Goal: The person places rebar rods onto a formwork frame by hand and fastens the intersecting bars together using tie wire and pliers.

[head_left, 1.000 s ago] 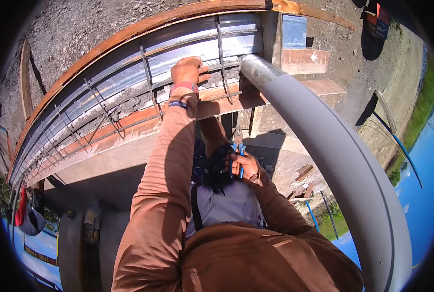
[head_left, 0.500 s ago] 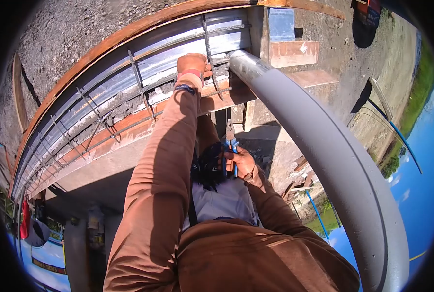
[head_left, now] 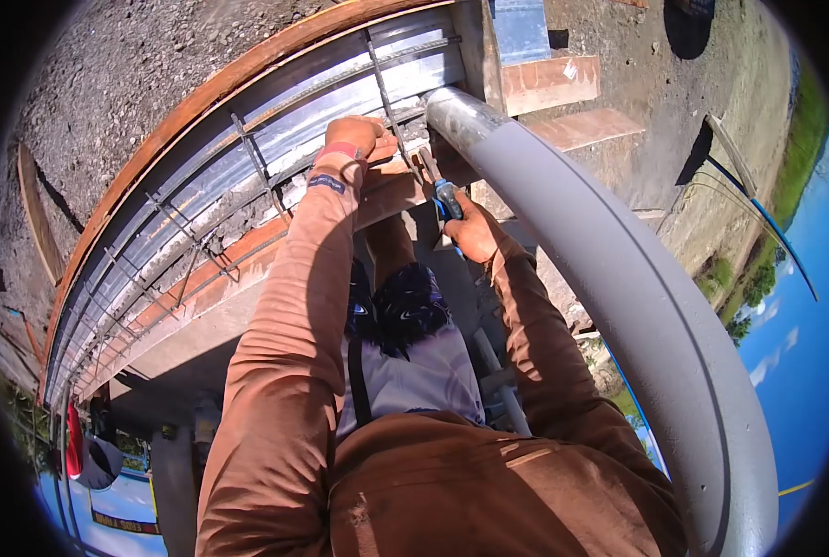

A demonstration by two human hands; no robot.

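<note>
My left hand [head_left: 354,137] is closed, its fingers curled in beside a crossing steel rebar [head_left: 375,67]; whatever is in its fingers is too small to make out. My right hand [head_left: 475,232] grips a pair of pliers [head_left: 448,199] with blue and black handles. The jaws point up at the lower end of the rebar, a little right of my left hand, and look slightly apart. Whether they touch the bar or a wire I cannot tell. Behind both hands runs a curved form lined with shiny metal sheet [head_left: 317,116], with a grid of rebar along it.
A thick grey pipe [head_left: 609,232] curves down close to the right of my right arm. The form's wooden outer edge [head_left: 182,113] arcs to the left. Wooden blocks [head_left: 552,85] lie beyond the pipe's end. Gravel ground [head_left: 145,65] lies outside the form.
My right hand has raised the pliers from near my lap to the rebar beside my left hand. My left hand stays near the same bar, its fingers turned slightly. The view has shifted a little.
</note>
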